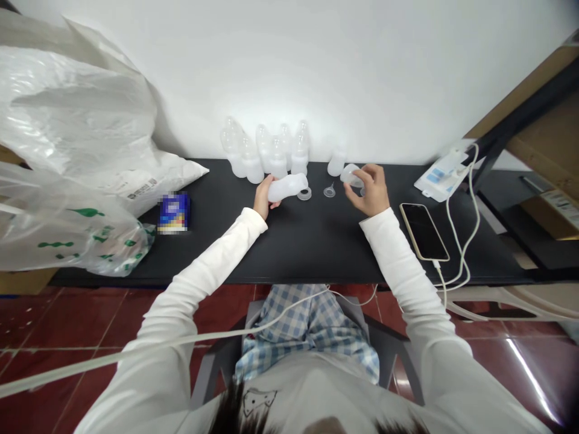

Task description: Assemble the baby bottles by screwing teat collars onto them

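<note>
My left hand (265, 198) is wrapped round a translucent white baby bottle (289, 187), which tilts with its open end to the right. Just under that end, a clear ring (304, 193) rests on the black table. In my right hand (374, 190) is a clear dome-shaped bottle cap (350, 175), pinched between the fingers. Between the hands lies a small clear nipple-like piece (330, 191) with a thin stem. Behind it stands another white bottle (336, 163) without a cap. Several capped baby bottles (278, 158) stand grouped near the wall.
White plastic bags (76, 114) fill the left side, beside a blue packet (174, 212). At right lie a phone (424, 232) on a charging cable and a white power strip (441, 175). A cable (199, 337) crosses in front of my lap. Shelving borders the right.
</note>
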